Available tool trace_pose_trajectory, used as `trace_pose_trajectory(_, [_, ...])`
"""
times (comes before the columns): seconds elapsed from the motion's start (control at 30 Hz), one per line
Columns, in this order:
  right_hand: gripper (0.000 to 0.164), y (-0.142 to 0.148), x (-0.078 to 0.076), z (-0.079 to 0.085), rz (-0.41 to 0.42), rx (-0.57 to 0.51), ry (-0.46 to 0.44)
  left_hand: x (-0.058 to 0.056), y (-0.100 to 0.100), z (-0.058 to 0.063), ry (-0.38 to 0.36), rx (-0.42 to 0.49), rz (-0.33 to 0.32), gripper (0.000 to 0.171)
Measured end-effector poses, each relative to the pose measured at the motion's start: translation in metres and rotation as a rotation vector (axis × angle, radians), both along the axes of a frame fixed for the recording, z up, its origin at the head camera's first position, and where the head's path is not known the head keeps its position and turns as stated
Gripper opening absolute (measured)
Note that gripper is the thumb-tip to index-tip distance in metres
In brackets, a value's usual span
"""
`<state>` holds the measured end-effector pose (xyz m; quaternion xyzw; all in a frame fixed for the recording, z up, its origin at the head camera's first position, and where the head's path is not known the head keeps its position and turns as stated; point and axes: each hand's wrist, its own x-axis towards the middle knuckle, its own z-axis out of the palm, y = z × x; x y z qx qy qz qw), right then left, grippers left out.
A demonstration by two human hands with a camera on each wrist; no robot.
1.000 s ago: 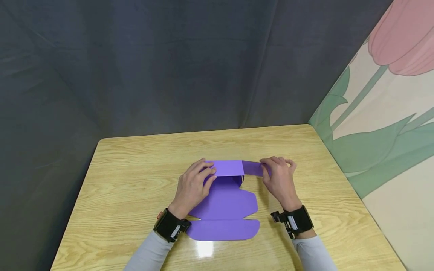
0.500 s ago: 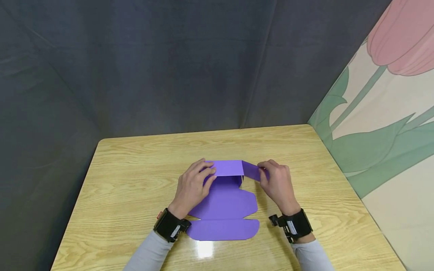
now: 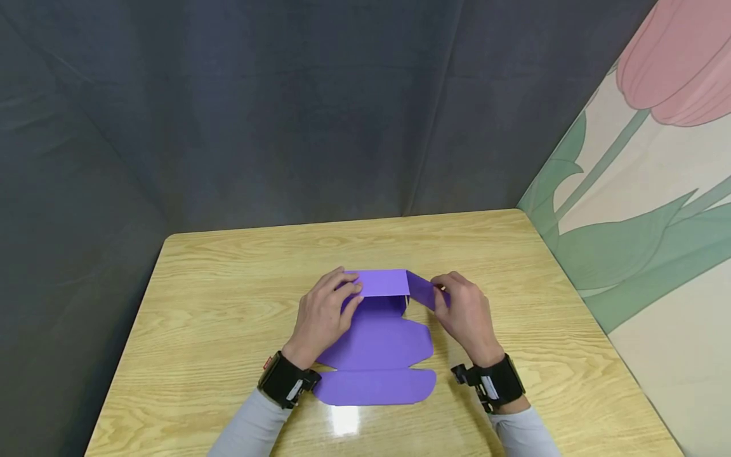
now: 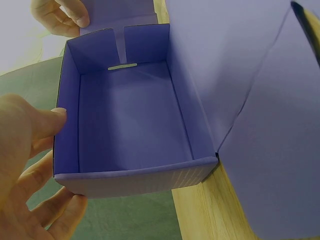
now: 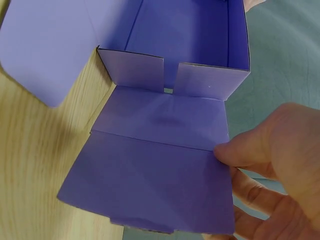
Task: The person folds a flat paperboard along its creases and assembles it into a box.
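Note:
A purple cardboard box stands on its long side, its open tray facing the person and its lid spread flat on the table in front. My left hand grips the left end of the tray, thumb over the rim and fingers curled behind the wall, as the left wrist view shows. With my right hand I pinch the edge of the creased side flap, thumb on its inner face and fingers behind. Two short tabs fold across that end of the tray, leaving a narrow gap and a small slot between them.
The wooden table bears the box near its middle. A dark cloth hangs behind the table's far edge. To the right is a wall panel with a tulip pattern. Both wrists wear black camera straps.
My right hand has moved left and a little toward the person, swinging the side flap from nearly straight out to angled forward. The left hand and tray hold nearly still.

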<state>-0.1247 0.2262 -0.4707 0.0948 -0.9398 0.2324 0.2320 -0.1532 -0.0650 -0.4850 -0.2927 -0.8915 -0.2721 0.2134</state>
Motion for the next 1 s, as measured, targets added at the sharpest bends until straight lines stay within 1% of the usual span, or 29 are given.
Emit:
trace_pose_trajectory(0.13, [0.010,0.000,0.004,0.002,-0.009,0.008,-0.002,-0.001,0.003,0.001,0.002,0.008,-0.013,0.019])
trace_pose_trajectory(0.27, [0.010,-0.004,0.006,0.003,0.004,0.005,-0.004,0.000,0.002,0.002,-0.020,-0.003,-0.009,0.020])
trace_pose_trajectory(0.4, [0.010,-0.016,0.004,0.003,0.035,0.007,-0.013,0.001,-0.007,0.001,-0.031,-0.005,0.018,0.020])
trace_pose_trajectory(0.53, [0.010,-0.033,-0.002,0.003,0.092,0.004,-0.045,0.004,-0.020,0.000,-0.019,0.015,0.068,0.018])
trace_pose_trajectory(0.6, [0.011,-0.039,-0.004,0.002,0.123,-0.010,-0.066,0.006,-0.026,0.000,-0.011,0.021,0.089,0.019])
trace_pose_trajectory(0.7, [0.010,-0.044,-0.004,0.002,0.155,-0.039,-0.090,0.008,-0.028,0.000,-0.009,0.022,0.095,0.019])
trace_pose_trajectory(0.83, [0.009,-0.045,-0.003,0.002,0.181,-0.094,-0.113,0.006,-0.025,0.000,-0.022,0.010,0.087,0.020])
trace_pose_trajectory(1.0, [0.009,-0.045,-0.002,0.003,0.222,-0.183,-0.166,0.004,-0.021,0.000,-0.028,0.000,0.086,0.019])
